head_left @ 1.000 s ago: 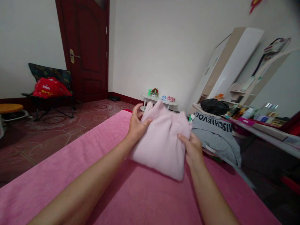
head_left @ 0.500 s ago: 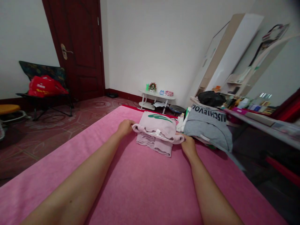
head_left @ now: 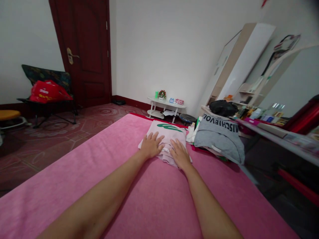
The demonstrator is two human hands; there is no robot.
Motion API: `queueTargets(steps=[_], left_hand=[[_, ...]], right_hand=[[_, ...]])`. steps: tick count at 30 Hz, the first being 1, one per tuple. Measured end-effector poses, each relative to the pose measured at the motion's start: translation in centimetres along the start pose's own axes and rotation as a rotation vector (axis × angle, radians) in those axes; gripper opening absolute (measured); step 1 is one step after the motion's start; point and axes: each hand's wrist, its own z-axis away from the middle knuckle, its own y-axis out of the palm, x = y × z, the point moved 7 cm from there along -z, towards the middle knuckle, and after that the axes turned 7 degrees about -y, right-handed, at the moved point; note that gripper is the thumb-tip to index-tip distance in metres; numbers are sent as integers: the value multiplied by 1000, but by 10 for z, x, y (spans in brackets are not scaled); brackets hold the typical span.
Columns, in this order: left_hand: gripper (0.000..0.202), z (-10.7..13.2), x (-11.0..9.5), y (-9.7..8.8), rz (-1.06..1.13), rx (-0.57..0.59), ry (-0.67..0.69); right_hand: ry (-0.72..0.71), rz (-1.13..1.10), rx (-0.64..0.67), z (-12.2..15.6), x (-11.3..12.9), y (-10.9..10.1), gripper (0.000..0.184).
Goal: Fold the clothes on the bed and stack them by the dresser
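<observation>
A folded pale pink shirt (head_left: 165, 134) with a green print lies on the pink bedspread (head_left: 149, 199). My left hand (head_left: 151, 145) rests flat on the shirt's left part, fingers spread. On its near right part lies my right hand (head_left: 180, 154), also open with fingers apart. Between the two hands the collar area shows; both palms cover some of the near edge. Just right of the shirt is a pile of clothes, topped by a grey shirt (head_left: 216, 134) with black lettering.
A dressing table (head_left: 271, 132) crowded with bottles runs along the right, a black bag (head_left: 223, 108) at its far end. Beyond the bed stand a small white table (head_left: 166, 102) and a dark round stool (head_left: 187, 118). At left, a folding chair (head_left: 46, 73) holds a red bag (head_left: 50, 92).
Both hands have let go of the pink shirt's side edges and moved inward onto its top. Its raised near edge now lies down flat over the folded layer beneath.
</observation>
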Motion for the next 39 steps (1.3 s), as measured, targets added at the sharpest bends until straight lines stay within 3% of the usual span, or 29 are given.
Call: queueTargets(steps=[3, 13, 39], left_hand=[[54, 3, 8, 18, -48, 20, 12], [51, 2, 11, 10, -10, -67, 43], [49, 4, 11, 5, 43, -46, 32]], right_hand=[[-26, 15, 4, 4, -13, 14, 51], [-48, -24, -56, 7, -13, 2, 47], [-82, -55, -111, 6, -14, 3, 47]])
